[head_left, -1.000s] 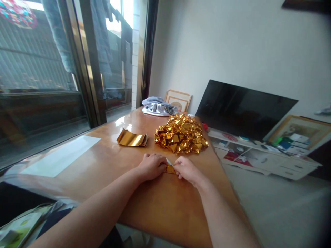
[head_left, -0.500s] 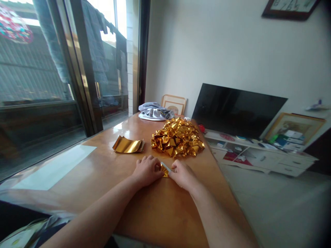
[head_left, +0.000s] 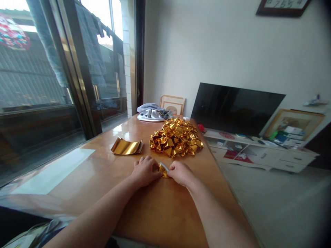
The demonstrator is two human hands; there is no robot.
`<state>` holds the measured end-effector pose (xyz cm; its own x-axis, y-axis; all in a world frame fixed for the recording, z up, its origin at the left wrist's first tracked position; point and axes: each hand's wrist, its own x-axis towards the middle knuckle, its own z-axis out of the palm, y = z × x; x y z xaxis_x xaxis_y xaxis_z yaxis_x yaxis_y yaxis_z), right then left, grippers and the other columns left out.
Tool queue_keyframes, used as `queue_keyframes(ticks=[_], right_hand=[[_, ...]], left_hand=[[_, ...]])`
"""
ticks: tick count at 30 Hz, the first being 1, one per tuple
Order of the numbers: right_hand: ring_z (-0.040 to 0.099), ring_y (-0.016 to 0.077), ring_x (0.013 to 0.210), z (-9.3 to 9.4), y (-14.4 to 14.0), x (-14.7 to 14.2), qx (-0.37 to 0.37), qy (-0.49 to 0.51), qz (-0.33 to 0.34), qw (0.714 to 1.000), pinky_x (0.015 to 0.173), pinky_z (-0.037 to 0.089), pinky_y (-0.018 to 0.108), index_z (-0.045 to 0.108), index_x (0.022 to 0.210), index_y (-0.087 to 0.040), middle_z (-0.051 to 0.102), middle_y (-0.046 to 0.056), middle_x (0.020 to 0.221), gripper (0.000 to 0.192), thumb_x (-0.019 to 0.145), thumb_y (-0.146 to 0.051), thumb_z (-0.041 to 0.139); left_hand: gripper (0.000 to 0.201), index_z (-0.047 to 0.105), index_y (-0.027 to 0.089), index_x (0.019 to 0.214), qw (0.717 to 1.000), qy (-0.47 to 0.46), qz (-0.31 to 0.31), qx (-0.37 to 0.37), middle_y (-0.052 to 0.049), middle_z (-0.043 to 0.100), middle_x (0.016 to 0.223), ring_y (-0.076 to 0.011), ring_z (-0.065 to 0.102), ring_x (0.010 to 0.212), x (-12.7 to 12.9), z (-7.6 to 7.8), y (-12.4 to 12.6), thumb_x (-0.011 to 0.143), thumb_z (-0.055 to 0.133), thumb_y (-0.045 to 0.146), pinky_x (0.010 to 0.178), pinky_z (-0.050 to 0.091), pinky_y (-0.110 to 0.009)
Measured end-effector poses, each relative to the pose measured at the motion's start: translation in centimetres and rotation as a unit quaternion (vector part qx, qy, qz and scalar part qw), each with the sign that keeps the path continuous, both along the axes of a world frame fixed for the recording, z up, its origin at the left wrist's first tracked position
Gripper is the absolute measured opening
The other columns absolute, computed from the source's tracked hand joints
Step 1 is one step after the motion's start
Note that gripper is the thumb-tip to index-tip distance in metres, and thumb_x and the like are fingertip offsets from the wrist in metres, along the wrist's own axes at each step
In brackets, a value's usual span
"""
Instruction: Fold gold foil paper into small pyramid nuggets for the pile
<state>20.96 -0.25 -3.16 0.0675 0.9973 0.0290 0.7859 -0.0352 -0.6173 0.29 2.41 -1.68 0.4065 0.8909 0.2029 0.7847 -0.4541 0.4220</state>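
Note:
Between my hands, a small piece of gold foil paper (head_left: pixel 163 172) lies on the wooden table (head_left: pixel 160 210), with a pale folded edge slanting across its top. My left hand (head_left: pixel 146 171) is closed on the foil's left side, thumb and fingers pressed at its edge. My right hand (head_left: pixel 181 173) pinches the right side near the pale edge. Just beyond them rises a heap of folded gold foil pieces (head_left: pixel 177 139). To the left of the heap lies a stack of flat gold foil sheets (head_left: pixel 126 146), slightly curled.
Folded grey cloth (head_left: pixel 153 113) rests at the table's far end. A pale sheet (head_left: pixel 55 172) lies along the left edge, beside the sliding glass door (head_left: pixel 77 69). Beyond the right table edge, a television (head_left: pixel 238 108) stands above a low white cabinet (head_left: pixel 266 156).
My right hand has shifted slightly, and the pale edge of the foil now looks bent down closer to the paper. The whole view has moved a little.

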Motion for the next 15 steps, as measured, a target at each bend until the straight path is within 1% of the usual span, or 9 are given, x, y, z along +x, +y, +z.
queue_keyframes(ticks=[5,7,9,11,12,13,15], right_hand=[[0.049,0.0126,0.052,-0.4,0.3,-0.1,0.013,0.034,0.007,0.999,0.052,0.022,0.026,0.067,0.065,-0.021,0.062,-0.002,0.057,0.005,0.068,-0.025,0.069],[0.05,0.0124,0.054,-0.5,0.4,-0.1,0.025,0.054,0.014,0.998,0.052,0.024,0.025,0.066,0.067,-0.021,0.063,-0.002,0.06,0.003,0.069,-0.023,0.066],[0.052,0.0126,0.057,-0.4,0.4,-0.1,0.04,0.075,0.025,0.996,0.052,0.027,0.024,0.065,0.069,-0.021,0.064,-0.002,0.064,0.002,0.07,-0.022,0.064],[0.053,0.013,0.06,0.0,0.3,-0.1,0.055,0.094,0.038,0.993,0.054,0.03,0.023,0.063,0.07,-0.02,0.064,-0.002,0.066,0.003,0.072,-0.022,0.062],[0.054,0.0132,0.062,0.2,0.1,-0.2,0.062,0.103,0.044,0.992,0.054,0.032,0.023,0.061,0.07,-0.02,0.063,-0.002,0.067,0.004,0.073,-0.023,0.061],[0.054,0.0133,0.063,0.5,0.0,-0.2,0.068,0.11,0.051,0.99,0.056,0.033,0.023,0.061,0.07,-0.02,0.063,-0.002,0.068,0.005,0.074,-0.023,0.061],[0.053,0.0133,0.064,1.2,-0.4,-0.2,0.08,0.122,0.064,0.987,0.058,0.036,0.023,0.059,0.072,-0.02,0.061,-0.003,0.069,0.006,0.076,-0.024,0.06]], left_hand=[[0.034,0.069,0.027,0.093,1.0,-0.007,-0.005,0.001,-0.008,0.064,0.107,-0.0344,0.053,0.107,-0.1,-0.1,0.0,0.074,0.069,0.055,0.088,0.033,-0.044],[0.037,0.069,0.027,0.099,1.0,-0.016,-0.002,0.006,-0.008,0.064,0.11,-0.0356,0.053,0.109,-0.2,-0.2,0.1,0.073,0.071,0.054,0.089,0.033,-0.046],[0.045,0.067,0.027,0.107,0.999,-0.04,0.004,0.008,-0.009,0.065,0.114,-0.0368,0.053,0.112,-0.3,-0.3,0.2,0.071,0.074,0.052,0.092,0.032,-0.048],[0.054,0.063,0.027,0.117,0.996,-0.095,0.004,-0.002,-0.009,0.067,0.115,-0.0358,0.054,0.113,-0.4,-0.6,0.3,0.069,0.077,0.048,0.095,0.033,-0.048],[0.058,0.06,0.027,0.121,0.991,-0.136,-0.003,-0.018,-0.008,0.068,0.112,-0.0339,0.056,0.111,-0.3,-0.7,0.4,0.069,0.078,0.046,0.094,0.035,-0.046],[0.062,0.057,0.026,0.126,0.982,-0.185,-0.015,-0.042,-0.007,0.069,0.107,-0.0309,0.059,0.106,-0.3,-0.8,0.4,0.07,0.078,0.043,0.092,0.037,-0.044],[0.067,0.05,0.025,0.132,0.949,-0.291,-0.052,-0.107,-0.004,0.068,0.094,-0.0238,0.062,0.089,-0.1,-0.8,0.3,0.072,0.077,0.037,0.081,0.043,-0.037]])
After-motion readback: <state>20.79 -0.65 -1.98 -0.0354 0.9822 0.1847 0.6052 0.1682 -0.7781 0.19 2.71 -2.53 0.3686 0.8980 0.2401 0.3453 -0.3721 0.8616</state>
